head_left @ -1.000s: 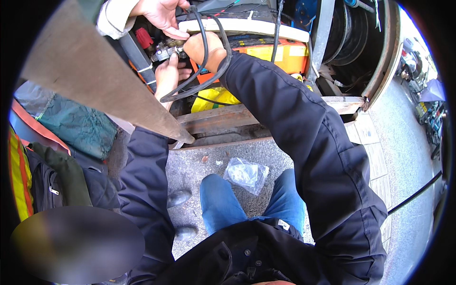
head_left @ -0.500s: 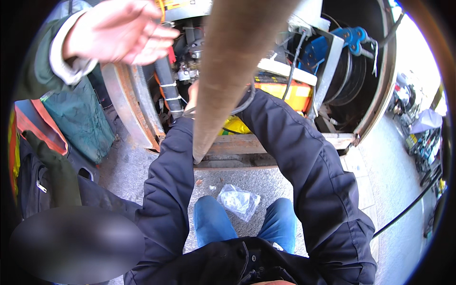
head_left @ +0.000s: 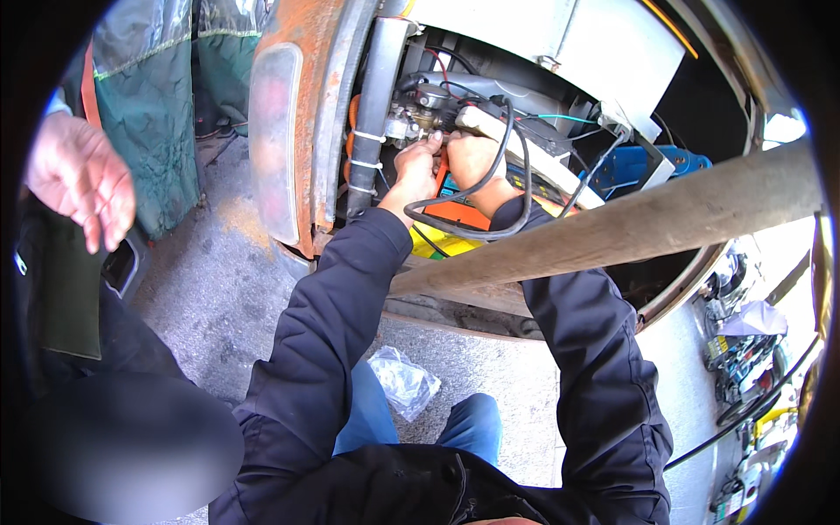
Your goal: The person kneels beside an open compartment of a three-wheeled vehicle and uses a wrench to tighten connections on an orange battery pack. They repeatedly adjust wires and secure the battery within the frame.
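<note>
Both my arms reach into the open rusty-edged compartment. My left hand (head_left: 418, 171) is closed in a pinch, fingertips against the small metal fittings (head_left: 404, 125) below a round metal part (head_left: 430, 94). Close beside it, my right hand (head_left: 477, 164) is closed, its knuckles up; what either hand holds, if anything, is too small or hidden to make out. A looped black cable (head_left: 528, 188) passes over my right wrist. Beneath my hands lies an orange case (head_left: 459, 213) with yellow material around it. To the left of the fittings stands a grey pipe (head_left: 376, 105) bound with white ties.
A long brown pole (head_left: 630, 232) slants across in front of the compartment, over my right forearm. Another person's hand (head_left: 83, 171) hangs at the left. A clear plastic bag (head_left: 402, 381) lies on the ground between my knees. Machine parts (head_left: 744, 350) are piled at the right.
My view has shifted, so the pole now lies across instead of upright, uncovering my hands at the fittings. The other person's hand has moved away from the compartment to the left edge.
</note>
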Available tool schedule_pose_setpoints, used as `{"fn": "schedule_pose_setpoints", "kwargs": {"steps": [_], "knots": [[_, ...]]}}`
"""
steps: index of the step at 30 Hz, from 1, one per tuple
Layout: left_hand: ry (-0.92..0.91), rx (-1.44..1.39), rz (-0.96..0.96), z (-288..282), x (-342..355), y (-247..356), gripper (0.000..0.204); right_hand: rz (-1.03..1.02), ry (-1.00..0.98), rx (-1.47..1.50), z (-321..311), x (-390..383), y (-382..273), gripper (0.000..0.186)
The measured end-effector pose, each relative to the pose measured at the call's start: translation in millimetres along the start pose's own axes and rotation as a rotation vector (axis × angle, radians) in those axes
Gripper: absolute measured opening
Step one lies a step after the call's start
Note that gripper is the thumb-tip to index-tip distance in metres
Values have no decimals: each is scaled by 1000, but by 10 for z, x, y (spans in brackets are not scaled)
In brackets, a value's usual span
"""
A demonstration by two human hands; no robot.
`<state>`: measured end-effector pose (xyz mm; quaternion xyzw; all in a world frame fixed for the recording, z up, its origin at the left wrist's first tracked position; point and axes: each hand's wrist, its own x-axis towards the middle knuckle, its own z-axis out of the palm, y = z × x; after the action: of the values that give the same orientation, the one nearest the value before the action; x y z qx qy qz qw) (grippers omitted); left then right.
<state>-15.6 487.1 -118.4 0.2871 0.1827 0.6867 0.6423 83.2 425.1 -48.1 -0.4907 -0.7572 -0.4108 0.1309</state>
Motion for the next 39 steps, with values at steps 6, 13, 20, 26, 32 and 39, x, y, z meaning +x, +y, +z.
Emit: {"fn": "schedule_pose_setpoints", "kwargs": {"steps": [6, 13, 20, 26, 32, 39], "knots": [[-21, -43, -15, -25, 91, -41, 26, 16, -35, 3, 2, 59, -33, 13], [14, -97, 3, -11, 136, -44, 11, 26, -63, -10, 0, 90, -29, 15], [133, -5, 44, 108, -53, 92, 22, -221, 131, 177, -110, -467, 131, 49], [153, -26, -9, 73, 58, 42, 14, -296, 8, 311, -798, -1169, 376, 46], [126, -84, -137, 1, 130, 95, 15, -29, 27, 370, -1308, -1108, 919, 22], [112, -72, -219, 47, 88, 81, 17, 208, -509, 467, -530, -155, 1339, 22]]}}
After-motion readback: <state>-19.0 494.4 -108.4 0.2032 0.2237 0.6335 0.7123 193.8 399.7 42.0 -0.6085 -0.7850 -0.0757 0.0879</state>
